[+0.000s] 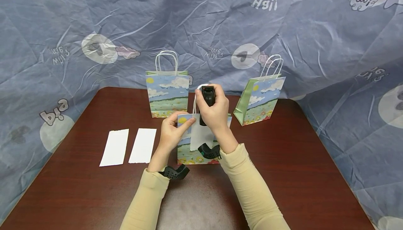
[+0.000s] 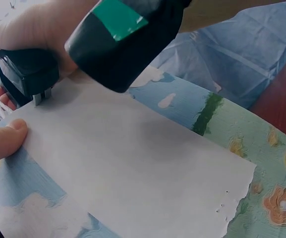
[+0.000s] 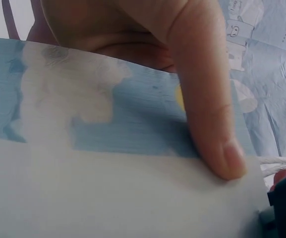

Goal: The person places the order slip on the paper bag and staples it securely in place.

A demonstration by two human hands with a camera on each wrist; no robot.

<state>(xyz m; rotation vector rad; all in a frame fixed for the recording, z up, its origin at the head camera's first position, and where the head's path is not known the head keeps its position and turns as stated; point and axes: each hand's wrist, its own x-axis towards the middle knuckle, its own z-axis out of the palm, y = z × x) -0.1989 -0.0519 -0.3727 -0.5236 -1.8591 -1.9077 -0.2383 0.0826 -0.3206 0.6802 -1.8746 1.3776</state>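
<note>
brown table (image 1: 315, 174); left hand (image 1: 171, 132) clamped on paper (image 1: 199, 137), bag (image 1: 184, 149); right hand (image 1: 218, 109) clamped round stapler (image 1: 208, 97)

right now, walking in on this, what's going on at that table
A person's right hand holds a black stapler at the top of a white slip, which lies against the front of a patterned bag. The left hand pinches the bag's top edge, thumb on the slip. Two other bags stand farther back on the table, and two loose slips lie to the left.
</note>
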